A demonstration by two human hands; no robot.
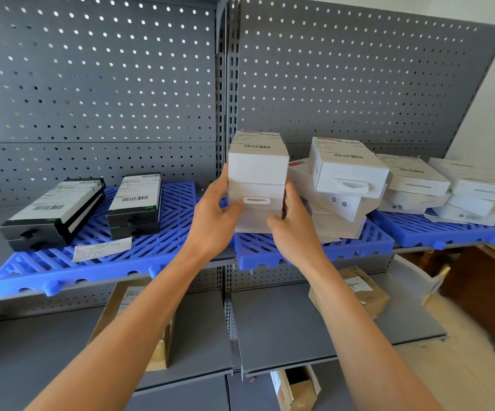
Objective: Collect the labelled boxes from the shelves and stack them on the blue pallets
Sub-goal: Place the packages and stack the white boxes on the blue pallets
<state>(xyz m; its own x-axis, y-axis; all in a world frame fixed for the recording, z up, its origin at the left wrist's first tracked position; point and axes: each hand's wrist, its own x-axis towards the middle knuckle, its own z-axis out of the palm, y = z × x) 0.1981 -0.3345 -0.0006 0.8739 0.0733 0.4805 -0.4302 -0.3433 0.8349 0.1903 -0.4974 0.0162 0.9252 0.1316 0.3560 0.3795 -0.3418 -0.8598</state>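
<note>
A stack of three white labelled boxes (257,169) stands on the middle blue pallet (273,252) on the upper shelf. My left hand (215,215) presses against the stack's left side. My right hand (292,225) grips its right side and the lowest box. More white labelled boxes (348,170) lie in an untidy pile just to the right, and others (418,176) sit on the right blue pallet (448,229). Two stacks of black labelled boxes (53,209) (135,203) rest on the left blue pallet (98,262).
A loose paper label (101,249) lies on the left pallet. Brown cardboard boxes (139,315) (362,292) sit on the lower grey shelf, another open one (295,387) below. A grey pegboard (98,84) backs the shelves. A dark wooden cabinet (489,286) stands at the right.
</note>
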